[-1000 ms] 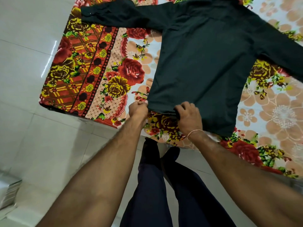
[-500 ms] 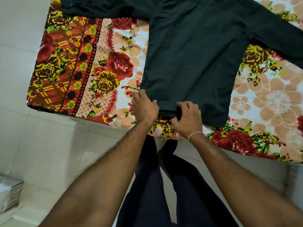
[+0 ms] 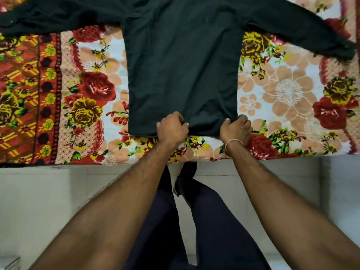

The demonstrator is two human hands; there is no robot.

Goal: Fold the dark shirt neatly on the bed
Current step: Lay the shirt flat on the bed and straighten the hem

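Both hands grip the near hem of the dark shirt (image 3: 183,67). Left hand (image 3: 172,128) is curled over the hem about midway along it, knuckles up, fingers bunched round the cloth with the thumb tip showing at its right side. Right hand (image 3: 236,129) pinches the hem at the shirt's right corner, fingers folded under and a fold of fabric caught between thumb and fingers; a thin pale band (image 3: 233,141) circles that wrist. Between the two hands the hem is puckered and slightly gathered, while to the left of the left hand it lies flat down to the shirt's other corner.

Beyond the hands the shirt's body stretches away, spread flat on the bed (image 3: 282,94). Its left sleeve (image 3: 48,16) runs out far to the left of the left hand, and the right sleeve (image 3: 303,30) slants out and down well beyond the right hand, its cuff lying on the cover. Collar and shoulders are cut off by the top of the view.

Under the shirt is a bed cover printed with red and yellow roses and peach flowers, with a darker checked and dotted border to the left of the left hand. Just behind the wrists the bed's edge drops to a pale tiled floor (image 3: 58,201). Below the forearms the person's legs in dark trousers (image 3: 214,230) stand close to the bed
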